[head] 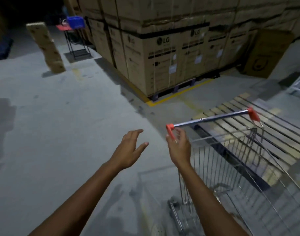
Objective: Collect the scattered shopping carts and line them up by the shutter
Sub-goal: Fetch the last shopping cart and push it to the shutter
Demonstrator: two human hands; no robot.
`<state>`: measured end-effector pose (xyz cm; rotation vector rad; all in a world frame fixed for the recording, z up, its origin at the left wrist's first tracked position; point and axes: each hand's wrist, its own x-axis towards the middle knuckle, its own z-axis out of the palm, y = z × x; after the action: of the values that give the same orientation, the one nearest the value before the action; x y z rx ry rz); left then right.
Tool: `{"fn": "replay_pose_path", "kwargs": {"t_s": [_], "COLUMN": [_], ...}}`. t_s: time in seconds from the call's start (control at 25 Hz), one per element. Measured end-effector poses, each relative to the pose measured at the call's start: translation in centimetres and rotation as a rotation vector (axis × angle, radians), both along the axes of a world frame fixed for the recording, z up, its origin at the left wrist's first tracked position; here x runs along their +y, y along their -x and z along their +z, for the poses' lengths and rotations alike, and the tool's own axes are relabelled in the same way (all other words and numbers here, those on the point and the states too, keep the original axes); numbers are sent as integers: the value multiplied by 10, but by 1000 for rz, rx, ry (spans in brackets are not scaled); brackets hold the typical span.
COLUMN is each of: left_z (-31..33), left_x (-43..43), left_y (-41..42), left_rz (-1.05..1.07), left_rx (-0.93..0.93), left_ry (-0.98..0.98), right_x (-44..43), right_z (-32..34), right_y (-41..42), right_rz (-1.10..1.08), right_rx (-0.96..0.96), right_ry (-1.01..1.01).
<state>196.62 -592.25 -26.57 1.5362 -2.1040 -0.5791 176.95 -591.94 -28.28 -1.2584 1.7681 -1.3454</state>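
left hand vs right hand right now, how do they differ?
The right hand is at the red end cap of the shopping cart handle, fingers loosely curled beside it, with no firm grip visible; the left hand hangs over bare floor, touching nothing. The left hand's fingers are spread wider. Both are open, arms extended forward.

Dim, wide-angle warped view; motion blur smears the cart (244, 167), far corners black.
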Motion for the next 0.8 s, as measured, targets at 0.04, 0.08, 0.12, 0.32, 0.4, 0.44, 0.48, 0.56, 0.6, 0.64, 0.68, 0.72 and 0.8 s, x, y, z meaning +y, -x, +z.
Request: {"fn": "replay_pose_path", "kwargs": {"t_s": [0.04, 0.08, 0.12, 0.32, 0.4, 0.44, 0.48, 0.56, 0.6, 0.64, 0.68, 0.72, 0.8], "left_z": [7, 12, 17, 6, -10, -21, -30, -48, -56, -63, -68, -72, -75], "left_x": [-34, -63, -90, -200, -235, -249, -260, -275, -281, -285, -288, -290, -285], "left_y": [6, 12, 20, 76, 104, 117, 128, 145, 152, 158, 166, 173, 185], "left_rz": [-30, -58, -98, -452, -627, -717, -799, -982, -1063, -1122, -1179, -1224, -1286], "left_rx": [-4, -5, -6, 1, -15, -39, -62, -46, 2, 43, 76, 94, 130], "left_ry": [25, 58, 81, 81, 26, -10, -55, -139, -166, -190, -205, -209, -221], "right_x": [-27, -50, -70, -134, -151, -158, -164, -168, -167, -165, -162, -157, -145], "right_z": [-7, -15, -22, -45, -49, -47, -44, -38, -35, -32, -32, -35, -41], "right_y": [0, 0, 0, -5, -10, -12, -13, -18, -21, -26, -31, -38, -56], "right_rz": [-20, -48, -77, -209, -266, -298, -334, -411, -431, -441, -461, -471, -531], "right_rx": [35, 75, 111, 338, 391, 404, 407, 371, 369, 389, 416, 442, 433], "right_ry": [-35, -81, -141, -342, -440, -495, -533, -602, -617, -619, -612, -598, -573]}}
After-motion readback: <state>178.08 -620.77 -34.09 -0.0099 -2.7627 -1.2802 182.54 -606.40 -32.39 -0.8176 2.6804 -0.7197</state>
